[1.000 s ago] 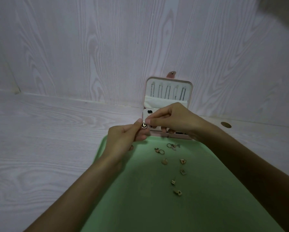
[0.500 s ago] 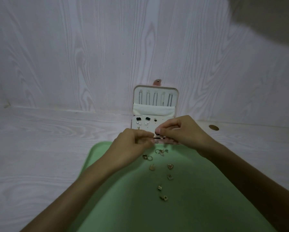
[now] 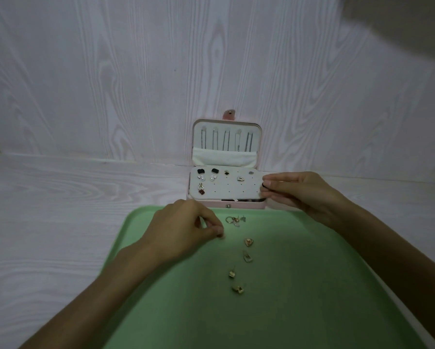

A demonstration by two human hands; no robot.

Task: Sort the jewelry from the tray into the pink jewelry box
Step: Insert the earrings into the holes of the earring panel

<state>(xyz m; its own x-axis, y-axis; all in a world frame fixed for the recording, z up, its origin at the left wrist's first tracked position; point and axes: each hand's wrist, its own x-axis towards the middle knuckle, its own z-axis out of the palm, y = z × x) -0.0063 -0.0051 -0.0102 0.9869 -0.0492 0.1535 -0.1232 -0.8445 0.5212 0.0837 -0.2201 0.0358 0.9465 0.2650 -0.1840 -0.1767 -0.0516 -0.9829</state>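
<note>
- The right hand (image 3: 304, 195) reaches to the right end of the pink jewelry box (image 3: 226, 185); its thumb and forefinger pinch a small dark earring (image 3: 263, 186) against the white earring panel (image 3: 236, 190). The piece is mostly covered by the fingertips, so its shape cannot be made out.
- The left hand (image 3: 183, 233) rests low over the far left part of the green tray (image 3: 299, 298), fingers curled with thumb and forefinger tips pressed together. Whether they hold anything I cannot tell; something tiny may sit at the tips, too small to resolve.
- The tray's near edge and right corner are cut off by the frame, and both forearms run out of the bottom.
- The box stands open just beyond the tray's far edge, its long axis running left to right, its lid (image 3: 227, 142) upright against the wall (image 3: 110, 71) with the inside facing the camera. Thin dark chains hang in the lid; their detail is blurred.
- Several studs (image 3: 206, 173) sit in the panel's holes, mostly at its left end.
- Loose pieces lie on the tray: a tangled cluster of rings (image 3: 234, 220) near the far edge, and four small gold earrings (image 3: 248, 255) in a rough line running towards the camera.
- The dim light makes every small piece hard to read.
</note>
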